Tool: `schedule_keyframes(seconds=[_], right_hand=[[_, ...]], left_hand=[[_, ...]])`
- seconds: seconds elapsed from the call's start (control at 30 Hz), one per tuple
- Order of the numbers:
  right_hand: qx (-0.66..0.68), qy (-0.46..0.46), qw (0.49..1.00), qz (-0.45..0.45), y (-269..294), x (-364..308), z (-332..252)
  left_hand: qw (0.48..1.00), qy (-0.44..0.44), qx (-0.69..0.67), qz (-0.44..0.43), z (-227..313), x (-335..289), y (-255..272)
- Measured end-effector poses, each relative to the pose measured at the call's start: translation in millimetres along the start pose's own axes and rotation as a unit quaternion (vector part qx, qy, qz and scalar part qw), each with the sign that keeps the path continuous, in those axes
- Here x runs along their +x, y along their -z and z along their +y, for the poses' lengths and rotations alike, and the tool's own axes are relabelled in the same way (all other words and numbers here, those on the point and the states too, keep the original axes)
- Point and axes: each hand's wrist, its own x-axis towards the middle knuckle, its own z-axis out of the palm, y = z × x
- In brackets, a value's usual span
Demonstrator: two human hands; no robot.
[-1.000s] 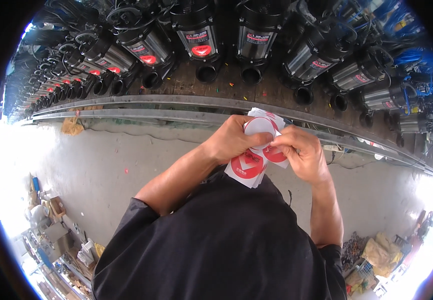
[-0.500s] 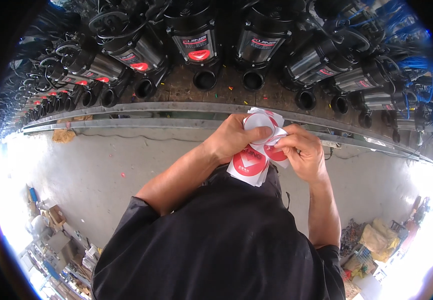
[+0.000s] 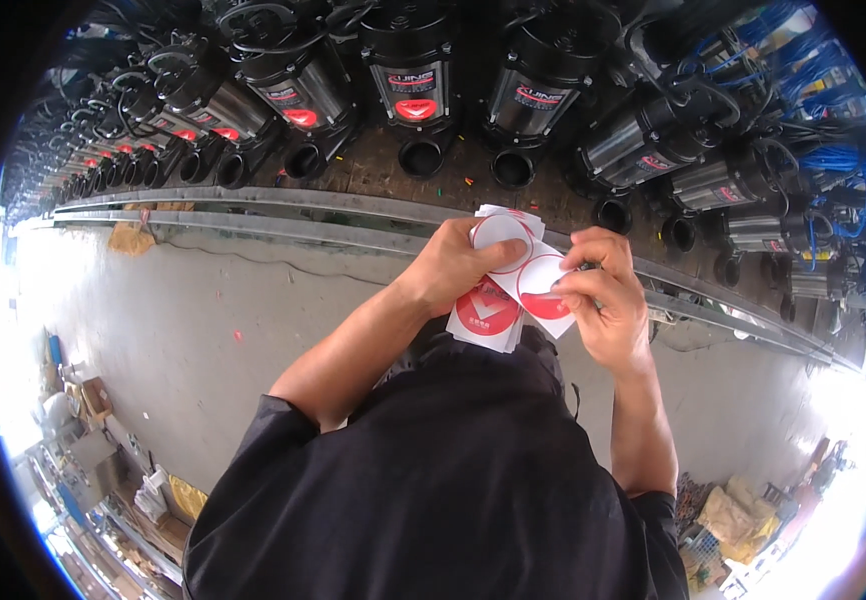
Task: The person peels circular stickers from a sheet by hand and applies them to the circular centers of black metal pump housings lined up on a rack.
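Observation:
My left hand (image 3: 445, 268) is closed round a folded stack of white backing sheets (image 3: 498, 245), the thumb pressing on a bare white circle with a red outline. Below the thumb hangs a sheet with a round red sticker (image 3: 485, 312) bearing a white arrow-like mark. To the right, my right hand (image 3: 608, 300) pinches the edge of another round red sticker (image 3: 545, 305) between thumb and fingertips. This sticker is partly lifted from its backing; the upper part of its circle shows white. Both hands are in front of my chest, short of the bench edge.
Beyond my hands, a long row of black and silver pumps (image 3: 411, 85) stands on a wooden bench (image 3: 373, 180) edged by a metal rail (image 3: 283, 200). Some carry red round stickers. Blue cables (image 3: 833, 160) lie at the right. Boxes (image 3: 98, 400) and clutter sit at lower left.
The right-hand sticker has been lifted further, and more white shows in its circle. My right hand has opened slightly away from the left. The whole view has shifted a little.

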Motion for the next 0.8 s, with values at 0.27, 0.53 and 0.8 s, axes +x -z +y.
schedule_keyframes(seconds=[0.27, 0.53, 0.8], right_hand=[[0.195, -0.211, 0.952, 0.109, 26, -4, 39], [0.149, -0.158, 0.976, 0.009, 39, 14, 110], [0.053, -0.055, 0.995, 0.059, -13, 45, 185]], left_hand=[[0.993, 0.016, 0.027, 0.118, -56, -8, -8], [0.981, 0.044, 0.016, 0.191, -137, -45, -37], [0.968, 0.091, 0.046, 0.228, -212, -58, -58]])
